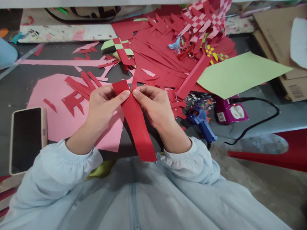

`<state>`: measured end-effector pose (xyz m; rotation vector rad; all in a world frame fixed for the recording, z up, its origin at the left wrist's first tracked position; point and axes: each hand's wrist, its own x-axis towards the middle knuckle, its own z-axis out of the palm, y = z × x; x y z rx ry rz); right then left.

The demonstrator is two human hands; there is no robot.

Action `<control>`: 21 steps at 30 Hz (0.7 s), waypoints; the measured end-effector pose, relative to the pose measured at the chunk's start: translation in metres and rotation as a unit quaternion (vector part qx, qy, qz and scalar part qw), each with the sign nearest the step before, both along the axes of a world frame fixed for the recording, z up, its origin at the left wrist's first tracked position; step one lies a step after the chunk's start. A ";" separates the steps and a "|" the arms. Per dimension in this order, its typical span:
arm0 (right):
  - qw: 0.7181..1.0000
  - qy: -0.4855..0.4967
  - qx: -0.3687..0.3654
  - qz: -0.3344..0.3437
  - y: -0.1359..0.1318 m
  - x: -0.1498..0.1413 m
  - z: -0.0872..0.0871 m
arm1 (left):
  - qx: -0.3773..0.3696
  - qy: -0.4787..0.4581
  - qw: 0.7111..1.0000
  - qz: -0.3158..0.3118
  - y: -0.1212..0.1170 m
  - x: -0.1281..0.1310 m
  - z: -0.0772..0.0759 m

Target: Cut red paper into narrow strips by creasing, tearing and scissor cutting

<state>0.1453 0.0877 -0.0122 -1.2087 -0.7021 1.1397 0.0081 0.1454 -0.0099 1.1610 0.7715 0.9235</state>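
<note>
Both hands pinch a red paper strip (139, 127) in front of my chest, its long end hanging down toward me. My left hand (102, 105) grips it near the top with thumb and fingers. My right hand (155, 103) pinches its right edge close beside the left thumb, where a narrower red piece (134, 82) stands up from between the hands. Whether that piece is joined to the strip, I cannot tell. Beneath the left hand lies a pink paper sheet (55, 92) with a red paper fish shape (72, 101) on it.
A phone (27, 139) lies at the left. Red paper sheets (153, 54) and woven checkered pieces (201, 19) pile up at the back. On the right are a green sheet (242, 73), a blue glue gun (202, 123), a purple power box (231, 111) with a black cable, and cardboard (283, 38).
</note>
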 end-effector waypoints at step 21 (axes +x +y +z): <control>1.000 0.001 0.011 0.002 0.000 0.001 -0.001 | -0.039 0.028 0.998 -0.027 0.004 -0.003 0.009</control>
